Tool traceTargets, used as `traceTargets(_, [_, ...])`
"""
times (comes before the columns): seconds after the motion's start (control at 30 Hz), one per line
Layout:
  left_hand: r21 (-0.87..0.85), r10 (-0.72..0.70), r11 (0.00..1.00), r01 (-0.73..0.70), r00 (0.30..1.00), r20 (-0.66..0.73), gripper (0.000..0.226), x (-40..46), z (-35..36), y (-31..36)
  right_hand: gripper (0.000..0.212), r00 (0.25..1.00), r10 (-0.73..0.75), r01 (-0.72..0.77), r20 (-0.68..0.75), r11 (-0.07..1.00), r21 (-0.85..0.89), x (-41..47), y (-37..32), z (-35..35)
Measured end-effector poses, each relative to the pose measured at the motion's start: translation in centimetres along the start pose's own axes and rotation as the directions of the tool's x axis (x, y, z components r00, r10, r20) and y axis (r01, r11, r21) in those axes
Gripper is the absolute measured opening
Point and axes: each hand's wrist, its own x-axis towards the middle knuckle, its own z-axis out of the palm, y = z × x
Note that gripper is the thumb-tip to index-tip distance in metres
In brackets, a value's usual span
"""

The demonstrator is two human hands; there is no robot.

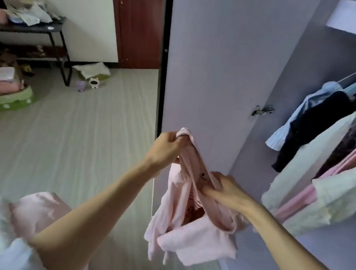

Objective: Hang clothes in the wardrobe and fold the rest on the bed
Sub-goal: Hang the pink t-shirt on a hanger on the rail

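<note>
Pink garment (192, 226) hangs between outstretched hands, left (167, 148) raised gripping it, right (226, 190) pinching lower.

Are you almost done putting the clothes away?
Partway, it seems. Several clothes already hang on the wardrobe rail. Right now the left hand and the right hand both grip a pink garment in front of the open wardrobe door; it isn't hung yet. How much is left to fold on the bed can't be seen.

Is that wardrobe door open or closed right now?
Open. The wardrobe door is swung outward, so the hanging clothes on the rail inside are exposed.
</note>
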Motion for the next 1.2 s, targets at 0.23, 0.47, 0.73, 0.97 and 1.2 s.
traceTargets(0.23, [0.405, 0.155, 0.909, -0.097, 0.981, -0.113, 0.022, 4.8, 2.2, 0.3, 0.023, 0.924, 0.163, -0.267, -0.345, 0.922, -0.279, -3.2, 4.9, -6.7])
traceTargets(0.47, [0.765, 0.155, 0.569, -0.304, 0.952, 0.263, 0.034, 7.8, 6.5, 1.1, 0.008, 0.839, 0.342, -0.476, -0.423, 0.838, -0.267, -6.2, 10.1, -13.4])
traceTargets(0.73, [0.334, 0.3, 0.836, -0.436, 0.871, 0.388, 0.029, 10.2, 9.8, 4.7, 0.034, 0.595, 0.163, -0.153, -0.787, 0.984, 0.087, -7.8, 10.4, -15.2])
traceTargets(0.97, [0.416, 0.232, 0.637, -0.649, 0.676, 0.699, 0.025, 10.3, 15.3, 6.0, 0.03, 0.75, 0.425, -0.353, -0.507, 0.905, 0.237, -9.5, 13.4, -15.3])
traceTargets(1.2, [0.168, 0.149, 0.873, -0.458, 0.578, 0.803, 0.017, 8.8, 23.3, 11.9, 0.026, 0.377, 0.669, 0.009, -0.641, 0.689, 0.725, -13.7, 15.9, -17.6])
